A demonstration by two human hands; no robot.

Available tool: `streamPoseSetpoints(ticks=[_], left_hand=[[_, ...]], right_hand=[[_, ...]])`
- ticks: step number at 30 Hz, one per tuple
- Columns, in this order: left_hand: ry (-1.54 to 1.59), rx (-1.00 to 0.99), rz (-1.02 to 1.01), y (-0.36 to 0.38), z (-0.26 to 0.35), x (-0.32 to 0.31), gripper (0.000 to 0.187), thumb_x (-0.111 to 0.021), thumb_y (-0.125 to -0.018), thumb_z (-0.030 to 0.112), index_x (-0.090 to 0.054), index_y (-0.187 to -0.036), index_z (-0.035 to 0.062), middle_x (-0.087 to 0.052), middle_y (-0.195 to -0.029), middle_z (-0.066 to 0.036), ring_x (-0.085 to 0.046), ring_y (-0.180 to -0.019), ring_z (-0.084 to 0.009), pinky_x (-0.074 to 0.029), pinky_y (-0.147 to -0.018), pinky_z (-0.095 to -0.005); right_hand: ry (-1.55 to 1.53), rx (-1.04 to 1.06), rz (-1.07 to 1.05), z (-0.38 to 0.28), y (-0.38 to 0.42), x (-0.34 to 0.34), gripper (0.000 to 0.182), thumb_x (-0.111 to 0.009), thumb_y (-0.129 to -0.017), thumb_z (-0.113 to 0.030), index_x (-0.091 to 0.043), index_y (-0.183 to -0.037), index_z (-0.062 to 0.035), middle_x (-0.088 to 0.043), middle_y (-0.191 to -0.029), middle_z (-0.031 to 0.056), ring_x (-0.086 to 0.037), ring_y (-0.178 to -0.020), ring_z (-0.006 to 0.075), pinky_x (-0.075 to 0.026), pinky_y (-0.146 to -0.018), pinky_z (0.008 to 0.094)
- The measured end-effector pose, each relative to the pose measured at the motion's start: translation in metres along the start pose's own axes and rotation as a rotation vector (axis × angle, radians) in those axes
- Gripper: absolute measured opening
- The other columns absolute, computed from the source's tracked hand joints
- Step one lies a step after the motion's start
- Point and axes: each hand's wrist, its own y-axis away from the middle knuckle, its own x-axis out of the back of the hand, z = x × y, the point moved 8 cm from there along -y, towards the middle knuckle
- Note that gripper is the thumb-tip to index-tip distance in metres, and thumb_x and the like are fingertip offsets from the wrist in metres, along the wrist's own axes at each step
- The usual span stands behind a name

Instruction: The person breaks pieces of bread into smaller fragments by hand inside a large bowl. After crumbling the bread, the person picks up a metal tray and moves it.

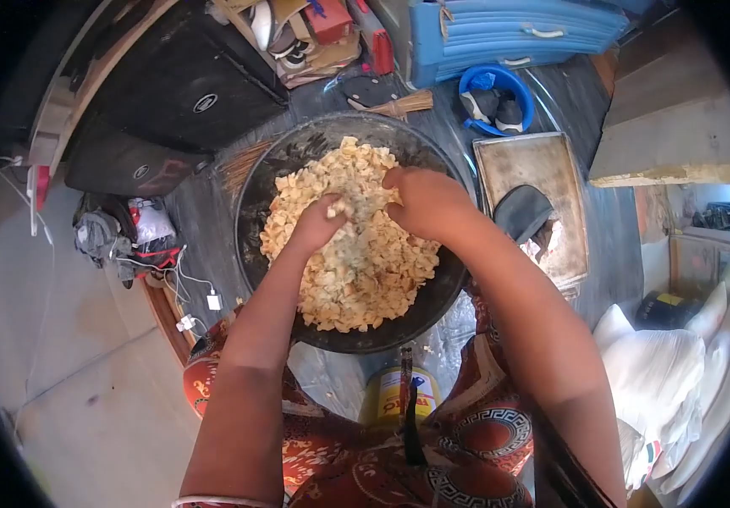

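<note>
A wide black pan [250, 245] is heaped with small pale-yellow cut pieces [365, 288] that look like chopped dough or bread. Whitish powder or finer crumbs lie along the middle of the heap. My left hand [321, 224] is over the heap's centre-left, its fingers closed around a few of the pieces. On the right side of the heap, my right hand [428, 203] rests with fingers bent and apart, touching the pieces. Nothing shows in its grasp, though its palm side is hidden.
Baking trays [487, 157] with a dark cloth [523, 213] lie right of the pan. Behind are a blue basin [527, 93] holding shoes and a short broom [407, 103]. A yellow tin [390, 394] stands between my knees. White sacks [657, 372] are at right, black suitcases [187, 93] at left.
</note>
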Motion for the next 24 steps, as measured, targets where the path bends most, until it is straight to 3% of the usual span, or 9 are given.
streamPoseSetpoints(ticks=[5, 9, 11, 13, 15, 16, 17, 21, 24], left_hand=[[-0.123, -0.111, 0.223, 0.043, 0.039, 0.022, 0.054, -0.062, -0.073, 0.009, -0.049, -0.126, 0.0107, -0.045, -0.129, -0.019, -0.038, -0.127, -0.0308, -0.032, -0.102, -0.0374], [0.229, -0.143, 0.343, 0.056, 0.043, 0.025, 0.044, -0.057, -0.074, 0.002, -0.053, -0.118, 0.0064, -0.051, -0.114, -0.021, -0.048, -0.115, -0.0248, -0.037, -0.095, -0.0336], [0.52, 0.248, 0.201, 0.053, 0.01, 0.011, 0.041, -0.057, -0.076, 0.003, -0.053, -0.116, 0.0062, -0.053, -0.109, -0.018, -0.052, -0.105, -0.0219, -0.039, -0.09, -0.031], [0.595, 0.249, 0.238, 0.047, -0.007, 0.004, 0.037, -0.061, -0.077, 0.006, -0.054, -0.114, 0.0062, -0.053, -0.106, -0.018, -0.052, -0.1, -0.024, -0.041, -0.087, -0.0335], [-0.066, -0.041, 0.75, 0.064, 0.012, 0.029, 0.036, -0.066, -0.077, 0.016, -0.056, -0.11, 0.0071, -0.054, -0.099, -0.017, -0.053, -0.1, -0.0285, -0.043, -0.083, -0.0355], [-0.225, -0.082, 0.781, 0.068, 0.018, 0.023, 0.04, -0.068, -0.074, 0.019, -0.056, -0.111, 0.0066, -0.051, -0.107, -0.018, -0.049, -0.105, -0.0331, -0.042, -0.087, -0.039], [-0.221, -0.085, 0.782, 0.065, 0.014, 0.015, 0.04, -0.068, -0.074, 0.019, -0.056, -0.111, 0.0066, -0.051, -0.107, -0.018, -0.049, -0.105, -0.0331, -0.042, -0.087, -0.039], [-0.282, -0.294, 0.102, 0.031, 0.01, -0.086, 0.043, -0.06, -0.073, 0.009, -0.053, -0.115, 0.0044, -0.047, -0.122, -0.016, -0.043, -0.114, -0.0375, -0.038, -0.094, -0.0434], [-0.597, -0.435, 0.174, 0.025, 0.012, -0.132, 0.032, -0.055, -0.077, 0.008, -0.055, -0.109, 0.0037, -0.05, -0.121, -0.015, -0.047, -0.112, -0.0362, -0.04, -0.091, -0.0436]], right_hand=[[0.058, 0.03, -0.066, -0.016, -0.003, -0.014, 0.036, -0.061, -0.077, -0.021, -0.057, -0.111, -0.0086, -0.063, -0.102, 0.0159, -0.061, -0.093, 0.0308, -0.048, -0.081, 0.0414], [-0.014, -0.001, -0.042, -0.014, -0.002, -0.009, 0.036, -0.061, -0.078, -0.021, -0.057, -0.112, -0.0083, -0.062, -0.105, 0.0153, -0.061, -0.093, 0.0298, -0.048, -0.081, 0.0408], [0.015, 0.036, -0.01, -0.014, -0.003, -0.011, 0.036, -0.06, -0.079, -0.021, -0.057, -0.112, -0.0081, -0.062, -0.105, 0.015, -0.064, -0.087, 0.0286, -0.048, -0.08, 0.0404], [0.049, 0.043, -0.014, -0.014, -0.004, -0.013, 0.035, -0.06, -0.079, -0.021, -0.057, -0.112, -0.0072, -0.061, -0.106, 0.0155, -0.065, -0.082, 0.0283, -0.048, -0.079, 0.0402], [0.022, 0.019, -0.041, -0.015, -0.001, -0.008, 0.035, -0.06, -0.079, -0.021, -0.057, -0.112, -0.0068, -0.061, -0.106, 0.0158, -0.064, -0.084, 0.0287, -0.048, -0.08, 0.0404], [-0.008, -0.006, -0.067, -0.015, 0.0, -0.006, 0.035, -0.06, -0.08, -0.021, -0.057, -0.112, -0.0064, -0.061, -0.106, 0.0161, -0.064, -0.086, 0.0292, -0.048, -0.081, 0.0406], [-0.003, -0.008, -0.065, -0.014, -0.001, -0.003, 0.035, -0.06, -0.08, -0.021, -0.057, -0.112, -0.0064, -0.061, -0.106, 0.0161, -0.064, -0.086, 0.0292, -0.048, -0.081, 0.0406], [0.008, -0.012, -0.059, -0.005, 0.002, -0.002, 0.037, -0.06, -0.078, -0.021, -0.057, -0.112, -0.0064, -0.061, -0.106, 0.0167, -0.06, -0.096, 0.032, -0.047, -0.082, 0.0415], [0.041, 0.016, -0.02, -0.004, 0.0, -0.002, 0.037, -0.06, -0.077, -0.022, -0.057, -0.11, -0.0065, -0.061, -0.106, 0.0169, -0.06, -0.094, 0.0327, -0.047, -0.081, 0.0418]])
